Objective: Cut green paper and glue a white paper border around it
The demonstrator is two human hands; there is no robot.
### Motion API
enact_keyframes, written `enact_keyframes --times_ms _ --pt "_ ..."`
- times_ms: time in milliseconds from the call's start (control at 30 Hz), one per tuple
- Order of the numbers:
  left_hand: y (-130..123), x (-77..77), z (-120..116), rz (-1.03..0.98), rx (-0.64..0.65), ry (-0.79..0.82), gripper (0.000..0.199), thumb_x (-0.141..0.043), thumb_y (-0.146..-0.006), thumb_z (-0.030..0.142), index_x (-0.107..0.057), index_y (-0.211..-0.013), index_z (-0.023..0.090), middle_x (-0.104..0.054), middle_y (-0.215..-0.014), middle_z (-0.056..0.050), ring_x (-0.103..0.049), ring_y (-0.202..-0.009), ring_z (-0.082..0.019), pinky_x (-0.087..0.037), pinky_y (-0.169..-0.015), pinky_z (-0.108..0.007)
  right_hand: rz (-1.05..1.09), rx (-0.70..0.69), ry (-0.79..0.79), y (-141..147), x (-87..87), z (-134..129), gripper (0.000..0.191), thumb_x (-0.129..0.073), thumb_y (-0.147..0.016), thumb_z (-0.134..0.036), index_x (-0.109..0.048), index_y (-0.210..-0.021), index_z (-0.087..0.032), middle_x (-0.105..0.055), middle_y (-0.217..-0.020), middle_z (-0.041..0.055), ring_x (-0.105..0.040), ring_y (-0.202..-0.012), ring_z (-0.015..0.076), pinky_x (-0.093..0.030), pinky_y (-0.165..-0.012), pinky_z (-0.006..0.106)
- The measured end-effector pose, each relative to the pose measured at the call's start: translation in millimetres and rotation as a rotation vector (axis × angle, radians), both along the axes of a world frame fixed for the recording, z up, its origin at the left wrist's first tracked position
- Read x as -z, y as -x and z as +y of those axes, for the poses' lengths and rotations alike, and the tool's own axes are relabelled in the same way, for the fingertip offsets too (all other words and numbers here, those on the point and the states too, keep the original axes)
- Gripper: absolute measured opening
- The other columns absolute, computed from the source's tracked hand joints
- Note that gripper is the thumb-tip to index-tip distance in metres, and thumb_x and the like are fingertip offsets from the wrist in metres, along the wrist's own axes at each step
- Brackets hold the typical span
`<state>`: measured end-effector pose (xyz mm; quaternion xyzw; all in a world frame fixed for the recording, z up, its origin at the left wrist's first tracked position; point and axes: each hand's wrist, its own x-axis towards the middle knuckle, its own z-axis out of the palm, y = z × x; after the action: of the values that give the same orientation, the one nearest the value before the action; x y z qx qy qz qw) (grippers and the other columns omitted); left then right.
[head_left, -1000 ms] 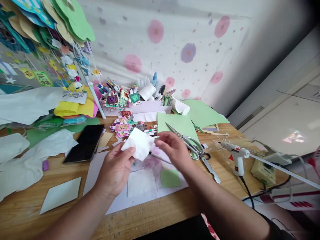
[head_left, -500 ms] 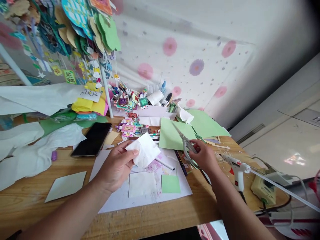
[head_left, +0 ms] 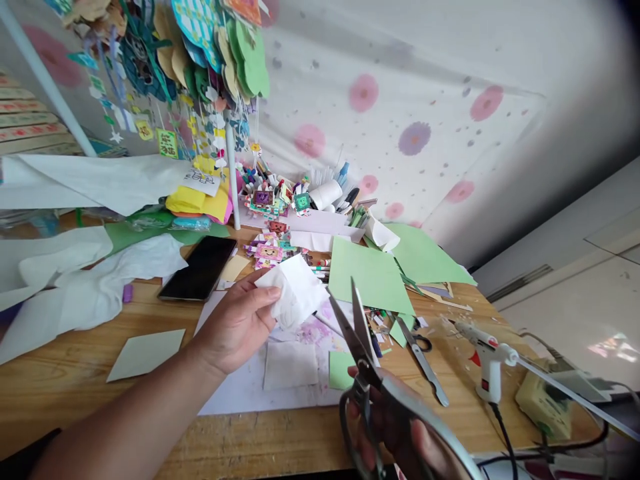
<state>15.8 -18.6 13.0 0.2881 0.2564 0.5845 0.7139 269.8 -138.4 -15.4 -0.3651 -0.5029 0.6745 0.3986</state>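
My left hand [head_left: 245,320] pinches a small white folded piece, thin like tissue or cloth [head_left: 295,290], between thumb and fingers above the desk. In my right hand [head_left: 395,423] is a pair of scissors [head_left: 363,353], raised close to the camera with the blades parted and pointing up. The blades are to the right of the white piece and appear apart from it. Under the hands, a white paper sheet [head_left: 235,393] carries a pale square [head_left: 291,367] and a small green square [head_left: 340,371]. My right fingers are partly hidden by the scissors' handles.
Behind the hands lie green paper sheets [head_left: 370,273], colourful paper figures [head_left: 267,253] and a black phone [head_left: 199,267]. To the right are a metal tool [head_left: 425,367] and a corded glue gun [head_left: 487,357]. White fabric [head_left: 100,287] covers the left; paper decorations [head_left: 200,60] hang above.
My right hand has brought the scissors down and nearer the camera, and their blades have spread apart. My left hand still holds the white piece. The view has shifted slightly left.
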Motion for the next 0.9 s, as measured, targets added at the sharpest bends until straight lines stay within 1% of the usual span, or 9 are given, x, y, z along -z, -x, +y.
enact_keyframes --times_ms 100,167,300,400,467,600,667,767,900 --pt "1 0.4 0 -0.022 0.026 -0.017 0.034 -0.076 -0.065 0.018 -0.072 -0.099 0.017 -0.076 -0.087 -0.005 -0.069 -0.078 -0.019 -0.058 -0.074 -0.03 -0.106 -0.064 0.007 -5 -3.4 -4 0.062 -0.06 -0.084 -0.056 -0.042 -0.138 -0.032 -0.063 -0.109 0.0112 -0.064 -0.083 0.0207 -0.05 -0.074 0.035" --pt "0 1.1 0 -0.035 0.032 -0.006 0.031 -0.076 -0.066 0.017 -0.073 -0.097 0.018 -0.075 -0.084 -0.005 -0.069 -0.076 -0.019 -0.058 -0.072 -0.03 -0.19 -0.06 -0.018 -6 -4.6 -4 0.06 -0.058 -0.087 -0.054 -0.041 -0.14 -0.03 -0.063 -0.108 0.0125 -0.064 -0.088 0.0226 -0.05 -0.077 0.037" --pt "-3 2.7 -1 -0.019 0.07 0.036 0.028 -0.078 -0.063 0.015 -0.073 -0.091 0.018 -0.072 -0.078 -0.003 -0.066 -0.07 -0.016 -0.055 -0.064 -0.025 -0.235 -0.019 -0.101 5 -6.0 2 0.069 -0.06 -0.081 -0.062 -0.046 -0.136 -0.024 -0.064 -0.101 0.0125 -0.062 -0.079 0.0209 -0.049 -0.072 0.036" --pt "-6 2.9 -4 0.025 0.089 0.085 0.027 -0.08 -0.06 0.015 -0.071 -0.085 0.018 -0.069 -0.071 0.0 -0.062 -0.063 -0.012 -0.051 -0.056 -0.021 -0.261 0.005 -0.07 17 -13.8 8 0.076 -0.063 -0.076 -0.067 -0.048 -0.136 -0.023 -0.064 -0.1 0.0112 -0.059 -0.076 0.0186 -0.046 -0.07 0.033" --pt "-6 2.5 -5 0.05 0.078 0.106 0.023 -0.08 -0.059 0.015 -0.069 -0.08 0.018 -0.065 -0.065 0.002 -0.057 -0.056 -0.01 -0.047 -0.05 -0.019 -0.284 0.01 -0.058 22 -21.6 12 0.077 -0.065 -0.073 -0.069 -0.051 -0.134 -0.024 -0.063 -0.096 0.0095 -0.057 -0.075 0.0179 -0.044 -0.067 0.032" --pt "-7 2.3 -5 0.074 0.043 0.115 0.022 -0.081 -0.058 0.014 -0.067 -0.075 0.018 -0.061 -0.06 0.004 -0.053 -0.052 -0.008 -0.043 -0.048 -0.018 -0.286 0.011 -0.048 25 -30.2 15 0.074 -0.067 -0.072 -0.068 -0.055 -0.131 -0.025 -0.061 -0.09 0.0074 -0.054 -0.073 0.0167 -0.043 -0.065 0.03" --pt "-7 3.0 -5 0.078 0.042 0.108 0.02 -0.081 -0.058 0.015 -0.066 -0.072 0.017 -0.061 -0.061 0.003 -0.053 -0.053 -0.008 -0.043 -0.049 -0.018 -0.282 0.021 -0.037 25 -27.9 16 0.074 -0.069 -0.071 -0.066 -0.054 -0.131 -0.024 -0.061 -0.089 0.0075 -0.054 -0.073 0.0166 -0.043 -0.064 0.029" --pt "-7 4.1 -3 0.08 0.037 0.106 0.019 -0.08 -0.059 0.015 -0.066 -0.072 0.017 -0.062 -0.062 0.002 -0.054 -0.055 -0.008 -0.044 -0.051 -0.018 -0.279 0.03 -0.018 26 -18.3 19 0.08 -0.071 -0.068 -0.068 -0.053 -0.131 -0.022 -0.06 -0.085 0.0061 -0.053 -0.069 0.0154 -0.041 -0.058 0.026" --pt "-7 4.5 -3 0.049 0.022 0.122 0.02 -0.08 -0.059 0.012 -0.068 -0.075 0.017 -0.064 -0.067 0.002 -0.057 -0.061 -0.009 -0.046 -0.057 -0.018 -0.325 0.005 -0.08 28 -6.9 23 0.078 -0.064 -0.071 -0.072 -0.055 -0.128 -0.019 -0.053 -0.068 -0.0002 -0.043 -0.055 0.0111 -0.032 -0.049 0.024"
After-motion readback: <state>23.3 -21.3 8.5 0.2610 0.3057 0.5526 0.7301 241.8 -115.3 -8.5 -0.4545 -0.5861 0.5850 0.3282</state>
